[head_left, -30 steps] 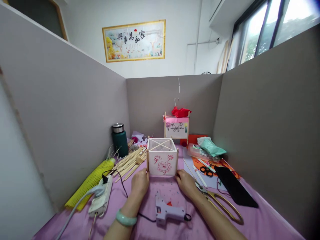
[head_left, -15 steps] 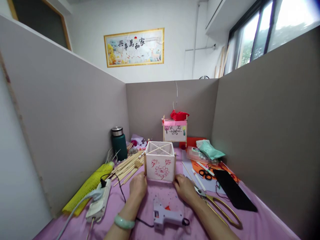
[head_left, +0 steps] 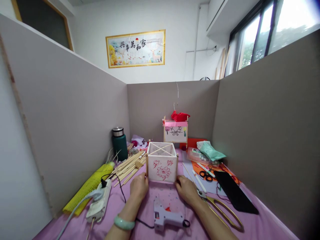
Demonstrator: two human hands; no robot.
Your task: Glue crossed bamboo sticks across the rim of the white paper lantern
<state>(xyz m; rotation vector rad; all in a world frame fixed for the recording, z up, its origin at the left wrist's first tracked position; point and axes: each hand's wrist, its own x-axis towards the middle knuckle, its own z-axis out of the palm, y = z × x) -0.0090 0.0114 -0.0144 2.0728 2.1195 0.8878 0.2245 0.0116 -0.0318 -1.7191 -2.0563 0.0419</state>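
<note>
A small square paper lantern (head_left: pixel 162 162) with red flower drawings and a thin wooden stick frame stands on the purple cloth (head_left: pixel 252 220) in front of me. My left hand (head_left: pixel 139 187) grips its lower left corner, fingers curled on the frame. My right hand (head_left: pixel 185 189) holds the lower right corner the same way. A jade-green bangle (head_left: pixel 122 222) is on my left wrist. A pale purple glue gun (head_left: pixel 166 216) lies on the cloth between my forearms.
A finished lantern (head_left: pixel 175 130) with red cloth stands at the back. Wooden sticks (head_left: pixel 128 164), a green flask (head_left: pixel 119 143), yellow mesh (head_left: pixel 87 186) and a power strip (head_left: pixel 99 201) lie left. Gold scissors (head_left: pixel 220 206), a black pouch (head_left: pixel 233 192), pens and papers lie right. Grey partitions surround.
The view has tilted a little; both hands keep their hold on the lantern's lower corners, which has barely shifted on the cloth.
</note>
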